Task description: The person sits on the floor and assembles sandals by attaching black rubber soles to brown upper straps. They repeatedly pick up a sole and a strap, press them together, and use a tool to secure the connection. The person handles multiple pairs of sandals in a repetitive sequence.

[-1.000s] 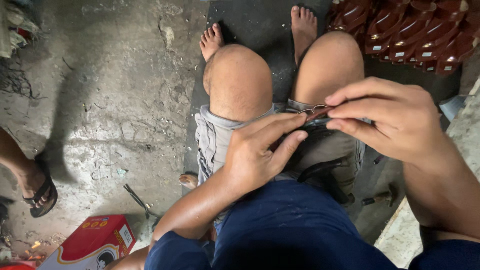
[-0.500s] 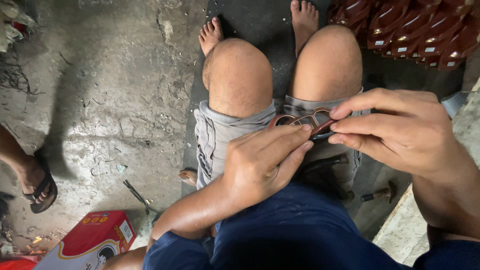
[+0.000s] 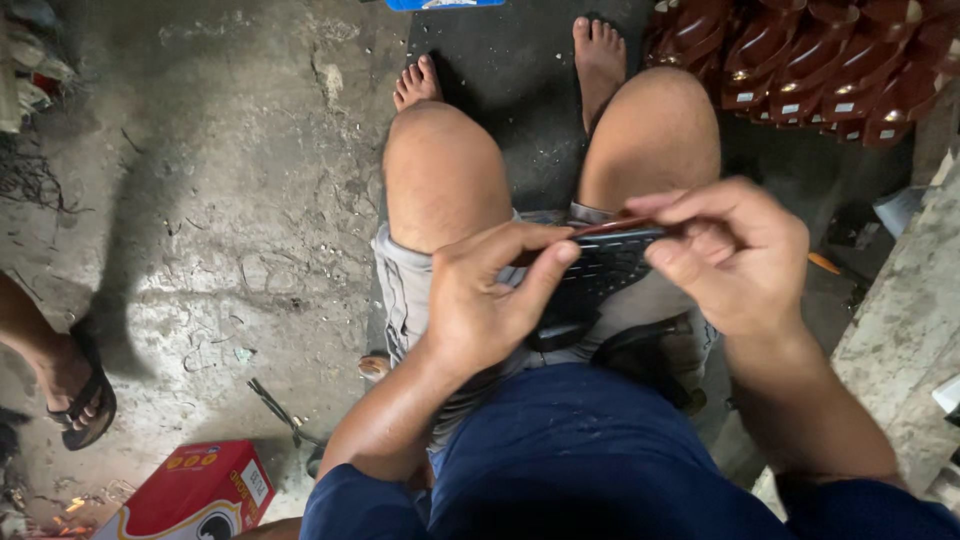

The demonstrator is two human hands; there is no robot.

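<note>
I sit with bare knees over a concrete floor. My left hand (image 3: 490,295) and my right hand (image 3: 735,250) both grip a small dark flat part (image 3: 605,262) with a red edge and a gridded face, held above my lap between the knees. The left fingers press along its near left edge; the right thumb and fingers pinch its right end. Much of the part is hidden by my fingers.
A red cardboard box (image 3: 195,490) lies on the floor at lower left, with a thin dark tool (image 3: 275,410) beside it. Another person's sandalled foot (image 3: 80,385) is at the left edge. Stacked red-brown moulded parts (image 3: 830,60) fill the top right. A concrete ledge (image 3: 900,330) runs along the right.
The part has turned in my hands: its dark gridded face now shows where a reddish ringed side showed before. The view has tilted slightly, and my hands sit a little lower.
</note>
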